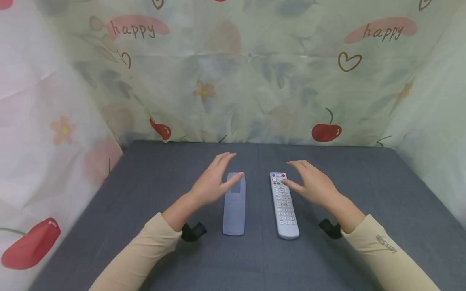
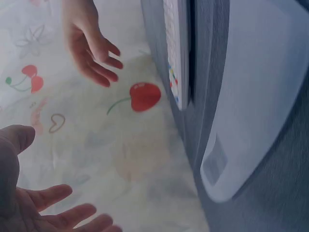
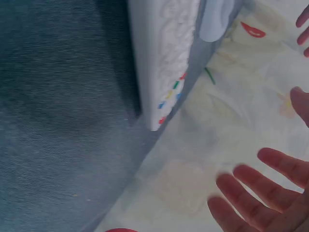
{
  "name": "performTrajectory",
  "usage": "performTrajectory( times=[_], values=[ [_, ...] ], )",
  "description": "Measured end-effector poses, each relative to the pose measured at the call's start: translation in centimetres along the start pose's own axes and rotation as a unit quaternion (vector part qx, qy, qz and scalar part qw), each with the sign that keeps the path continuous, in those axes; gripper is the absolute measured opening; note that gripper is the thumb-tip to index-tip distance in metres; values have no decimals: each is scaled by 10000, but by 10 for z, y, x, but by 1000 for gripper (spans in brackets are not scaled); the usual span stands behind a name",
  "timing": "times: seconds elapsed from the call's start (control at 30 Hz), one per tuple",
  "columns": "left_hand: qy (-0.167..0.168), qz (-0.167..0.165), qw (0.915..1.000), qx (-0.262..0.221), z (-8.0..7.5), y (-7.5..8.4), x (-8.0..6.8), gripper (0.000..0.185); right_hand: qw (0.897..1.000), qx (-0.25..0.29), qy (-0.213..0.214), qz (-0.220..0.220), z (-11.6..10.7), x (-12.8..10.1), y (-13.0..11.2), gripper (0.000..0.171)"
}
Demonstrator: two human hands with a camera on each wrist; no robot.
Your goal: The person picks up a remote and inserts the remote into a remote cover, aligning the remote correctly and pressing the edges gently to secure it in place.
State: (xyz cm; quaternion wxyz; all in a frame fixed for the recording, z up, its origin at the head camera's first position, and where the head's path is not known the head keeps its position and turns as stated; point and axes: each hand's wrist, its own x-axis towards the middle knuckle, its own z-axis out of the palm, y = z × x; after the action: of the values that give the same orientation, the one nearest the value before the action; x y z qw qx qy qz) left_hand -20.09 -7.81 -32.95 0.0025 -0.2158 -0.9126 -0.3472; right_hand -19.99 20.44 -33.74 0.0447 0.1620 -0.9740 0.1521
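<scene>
Sleeves in beige came in from the bottom. Left hand (image 1: 211,184) hovered over the silicone cover (image 1: 234,206), right hand (image 1: 313,184) over the white remote (image 1: 284,206), fingers spread and gripping nothing. Both things lay side by side on the grey counter (image 1: 364,194), cherry-print cloth (image 1: 233,81) behind.

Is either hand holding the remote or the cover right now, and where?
Nothing is held. The left hand hovers open over the silicone cover; the right hand hovers open over the remote.
</scene>
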Motion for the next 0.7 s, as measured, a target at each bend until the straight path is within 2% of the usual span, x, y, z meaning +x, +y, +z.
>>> performTrajectory(
  times=[0.1, 0.27, 0.43, 0.5, 0.6, 0.7],
  values=[
    [-361, -119, 9982, -473, 9, 3, 1, 59, 9997, 175, -173, 44, 5, -1, 5, 58],
    [-861, -180, 9883, -1243, 29, 5, 4, 50, 9968, 497, -620, 2, 14, 1, 16, 56],
    [-1395, -159, 9764, -1639, 50, 8, 5, 44, 9904, 834, -1097, 94, 24, 1, 24, 53],
    [-1554, -247, 9715, -1772, 58, 10, 4, 44, 9882, 951, -1189, 152, 27, 0, 25, 51],
    [-1708, -484, 9613, -2109, 70, 13, 4, 43, 9825, 1165, -1400, 395, 31, -1, 25, 52],
    [-1778, -781, 9470, -2559, 84, 16, 3, 44, 9738, 1376, -1694, 643, 34, -3, 26, 55]
  ],
)
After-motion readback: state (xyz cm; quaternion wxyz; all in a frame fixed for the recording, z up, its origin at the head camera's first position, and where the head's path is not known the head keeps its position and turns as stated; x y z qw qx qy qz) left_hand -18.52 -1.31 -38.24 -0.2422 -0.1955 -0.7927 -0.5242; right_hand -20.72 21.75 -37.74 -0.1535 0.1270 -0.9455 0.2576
